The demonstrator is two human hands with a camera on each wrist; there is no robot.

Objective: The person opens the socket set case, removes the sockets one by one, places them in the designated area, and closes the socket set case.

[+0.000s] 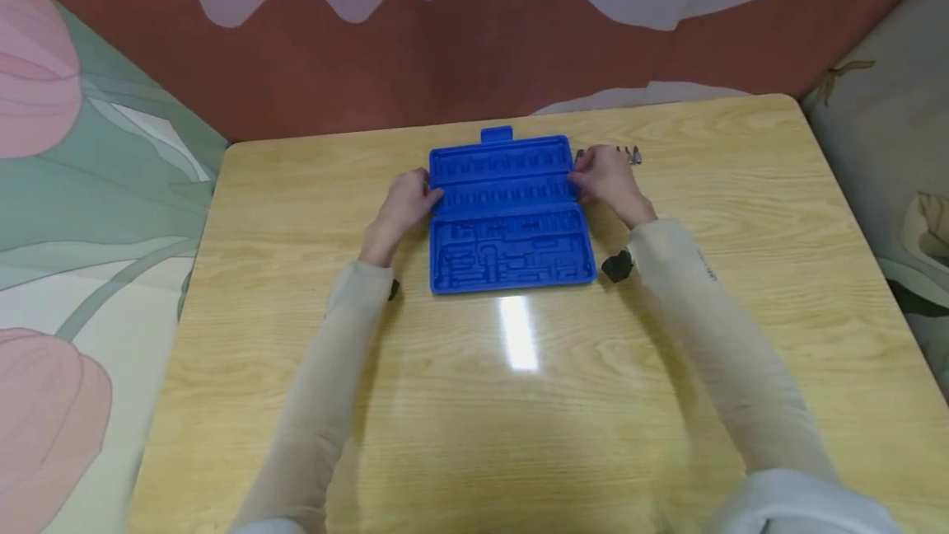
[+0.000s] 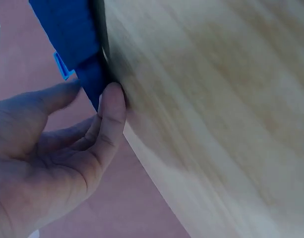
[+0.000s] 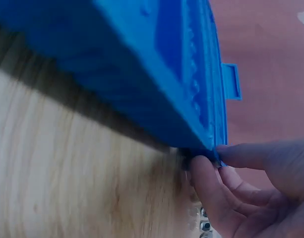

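Observation:
A blue plastic tool case (image 1: 510, 217) lies open on the wooden table (image 1: 519, 402), its moulded slots showing and a latch tab (image 1: 496, 134) at the far edge. My left hand (image 1: 406, 203) pinches the lid's left edge between thumb (image 2: 110, 115) and fingers, where the blue case (image 2: 75, 37) meets the table. My right hand (image 1: 604, 174) pinches the lid's right edge; in the right wrist view the case (image 3: 156, 74) is tilted up off the table with the fingertips (image 3: 231, 153) at its corner.
Small metal sockets (image 1: 633, 155) lie just behind my right hand, also seen under the fingers as sockets (image 3: 204, 223). A patterned wall stands behind the table. Black wrist straps (image 1: 617, 266) show on both arms.

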